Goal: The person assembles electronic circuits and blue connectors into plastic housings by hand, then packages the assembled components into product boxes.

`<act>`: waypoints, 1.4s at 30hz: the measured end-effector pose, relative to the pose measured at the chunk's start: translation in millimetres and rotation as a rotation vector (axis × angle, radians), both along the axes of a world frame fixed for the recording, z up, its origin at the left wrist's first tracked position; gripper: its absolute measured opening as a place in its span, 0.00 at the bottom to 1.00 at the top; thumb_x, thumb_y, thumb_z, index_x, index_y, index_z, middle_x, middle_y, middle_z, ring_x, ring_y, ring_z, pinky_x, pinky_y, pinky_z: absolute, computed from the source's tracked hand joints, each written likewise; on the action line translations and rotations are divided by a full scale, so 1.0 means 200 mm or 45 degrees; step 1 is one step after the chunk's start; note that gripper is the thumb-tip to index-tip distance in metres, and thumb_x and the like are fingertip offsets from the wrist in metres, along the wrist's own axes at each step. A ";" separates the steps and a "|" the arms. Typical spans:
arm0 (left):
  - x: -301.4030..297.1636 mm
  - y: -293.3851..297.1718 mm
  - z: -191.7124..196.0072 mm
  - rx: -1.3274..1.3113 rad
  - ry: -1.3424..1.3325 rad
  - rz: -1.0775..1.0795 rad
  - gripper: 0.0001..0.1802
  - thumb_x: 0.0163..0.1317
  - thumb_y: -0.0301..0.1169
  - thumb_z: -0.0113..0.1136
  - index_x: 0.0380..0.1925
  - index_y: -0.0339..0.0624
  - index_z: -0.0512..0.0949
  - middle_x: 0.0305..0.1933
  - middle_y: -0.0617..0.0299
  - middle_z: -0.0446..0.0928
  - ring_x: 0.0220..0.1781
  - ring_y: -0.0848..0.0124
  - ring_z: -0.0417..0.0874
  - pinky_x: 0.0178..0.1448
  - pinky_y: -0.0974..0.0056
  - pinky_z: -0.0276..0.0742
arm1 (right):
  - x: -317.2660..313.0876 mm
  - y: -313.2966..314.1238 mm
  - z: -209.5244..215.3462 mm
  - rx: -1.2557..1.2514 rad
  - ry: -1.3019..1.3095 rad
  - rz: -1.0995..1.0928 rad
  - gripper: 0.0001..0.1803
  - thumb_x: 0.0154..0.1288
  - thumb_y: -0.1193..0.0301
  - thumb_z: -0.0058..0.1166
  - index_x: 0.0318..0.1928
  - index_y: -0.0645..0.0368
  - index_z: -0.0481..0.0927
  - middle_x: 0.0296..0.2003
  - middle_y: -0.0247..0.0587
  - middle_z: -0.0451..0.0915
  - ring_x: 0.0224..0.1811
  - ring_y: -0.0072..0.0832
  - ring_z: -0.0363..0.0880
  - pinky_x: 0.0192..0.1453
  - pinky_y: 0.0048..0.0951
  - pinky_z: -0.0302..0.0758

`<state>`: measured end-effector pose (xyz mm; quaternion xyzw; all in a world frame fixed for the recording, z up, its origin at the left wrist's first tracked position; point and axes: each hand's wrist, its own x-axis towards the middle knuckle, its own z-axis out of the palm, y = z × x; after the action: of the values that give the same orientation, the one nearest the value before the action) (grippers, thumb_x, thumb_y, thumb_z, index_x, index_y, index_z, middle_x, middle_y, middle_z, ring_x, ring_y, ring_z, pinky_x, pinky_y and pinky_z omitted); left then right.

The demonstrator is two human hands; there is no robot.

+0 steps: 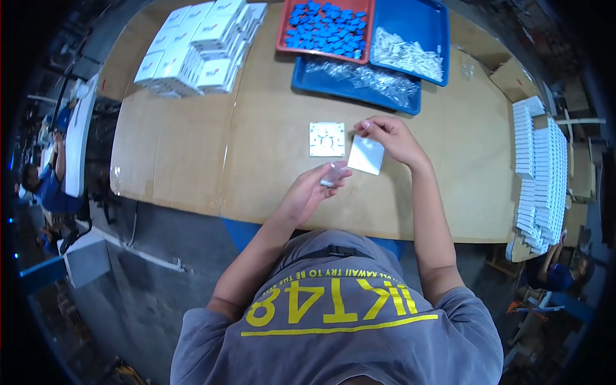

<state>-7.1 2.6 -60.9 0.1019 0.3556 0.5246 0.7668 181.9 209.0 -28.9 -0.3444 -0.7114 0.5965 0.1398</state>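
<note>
My left hand [311,192] is closed round a small clear plastic bag [332,174], its fingers curled over it. To the right of it, my right hand [393,138] has thumb and fingers drawn together above the top edge of a flat white square plate [366,155]; what is between the fingertips, if anything, is too small to make out. Whether they touch the plate I cannot tell. Just left of the plate a white square base with fittings on its face [327,139] lies on the cardboard-covered table [269,160].
Stacked white boxes [183,54] stand at the far left. A red tray of blue parts [280,38], a blue tray of white pieces [443,32] and a blue tray of clear bags [301,80] sit at the back. Rows of white plates [542,173] line the right edge. Other people work at both sides.
</note>
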 end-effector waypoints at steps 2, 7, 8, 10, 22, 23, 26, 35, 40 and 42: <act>0.00 -0.02 0.01 0.063 0.152 -0.013 0.27 0.84 0.44 0.43 0.70 0.38 0.72 0.63 0.54 0.82 0.53 0.71 0.84 0.60 0.65 0.77 | 0.04 0.11 0.00 0.232 0.013 -0.211 0.15 0.79 0.65 0.57 0.49 0.65 0.88 0.40 0.36 0.89 0.43 0.19 0.82 0.49 0.27 0.79; 0.00 -0.02 -0.01 0.050 0.135 0.014 0.27 0.84 0.43 0.44 0.70 0.35 0.72 0.61 0.52 0.83 0.52 0.71 0.84 0.58 0.65 0.78 | 0.18 0.60 -0.09 0.577 0.050 -0.575 0.13 0.75 0.68 0.59 0.50 0.64 0.87 0.39 0.41 0.90 0.41 0.26 0.86 0.49 0.29 0.80; 0.01 -0.01 -0.02 0.025 0.127 0.016 0.27 0.84 0.43 0.44 0.69 0.34 0.72 0.61 0.52 0.83 0.52 0.70 0.85 0.57 0.65 0.79 | 0.22 0.71 -0.10 0.706 -0.059 -0.667 0.12 0.74 0.68 0.59 0.50 0.62 0.87 0.40 0.44 0.90 0.42 0.32 0.88 0.50 0.33 0.81; 0.01 -0.02 -0.02 0.024 0.141 0.018 0.27 0.84 0.43 0.43 0.69 0.34 0.72 0.60 0.52 0.83 0.51 0.70 0.85 0.57 0.65 0.80 | 0.20 0.83 -0.05 0.840 -0.152 -0.760 0.12 0.73 0.69 0.59 0.51 0.59 0.88 0.41 0.47 0.90 0.44 0.39 0.90 0.51 0.36 0.82; 0.00 -0.07 0.09 0.085 0.493 -0.035 0.23 0.83 0.39 0.48 0.68 0.37 0.76 0.63 0.54 0.84 0.65 0.68 0.84 0.66 0.63 0.77 | 0.08 1.12 0.00 1.546 -0.766 -0.710 0.12 0.69 0.68 0.58 0.49 0.50 0.88 0.45 0.45 0.86 0.48 0.50 0.86 0.53 0.51 0.83; 0.00 -0.08 0.07 0.091 0.500 -0.044 0.23 0.83 0.39 0.48 0.68 0.37 0.76 0.63 0.54 0.84 0.64 0.68 0.84 0.66 0.64 0.77 | 0.06 1.12 0.00 1.517 -0.786 -0.771 0.10 0.69 0.67 0.58 0.47 0.51 0.88 0.44 0.45 0.86 0.48 0.48 0.87 0.52 0.51 0.83; -0.01 -0.08 0.07 0.089 0.498 -0.061 0.23 0.83 0.39 0.49 0.68 0.37 0.76 0.63 0.54 0.84 0.62 0.67 0.85 0.66 0.64 0.77 | 0.03 1.14 0.03 1.452 -0.839 -0.802 0.09 0.69 0.66 0.59 0.44 0.53 0.88 0.43 0.45 0.87 0.48 0.46 0.87 0.49 0.51 0.83; 0.04 -0.03 -0.01 0.353 0.782 0.130 0.21 0.83 0.36 0.50 0.66 0.33 0.77 0.59 0.52 0.85 0.59 0.68 0.86 0.68 0.61 0.77 | -0.01 1.26 0.02 1.314 -0.860 -0.778 0.10 0.63 0.67 0.61 0.42 0.52 0.90 0.43 0.44 0.90 0.49 0.45 0.88 0.51 0.50 0.80; 0.02 0.00 -0.01 0.302 0.696 0.112 0.22 0.84 0.36 0.47 0.65 0.32 0.77 0.57 0.52 0.86 0.54 0.69 0.87 0.65 0.62 0.79 | 0.06 1.33 0.06 1.391 -0.635 -0.856 0.10 0.66 0.68 0.62 0.44 0.54 0.91 0.40 0.41 0.90 0.45 0.38 0.87 0.48 0.43 0.80; -0.01 -0.03 -0.01 0.232 0.720 0.095 0.24 0.85 0.37 0.42 0.64 0.28 0.77 0.55 0.51 0.86 0.51 0.67 0.88 0.61 0.62 0.80 | -0.03 1.21 0.22 0.329 0.315 -0.887 0.09 0.71 0.68 0.63 0.47 0.57 0.90 0.39 0.35 0.88 0.43 0.28 0.83 0.45 0.35 0.79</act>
<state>-9.0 -2.8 -63.0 0.2991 0.5101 0.5329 0.6053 176.8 451.7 14.3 -0.4703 -0.5990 0.4559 0.4607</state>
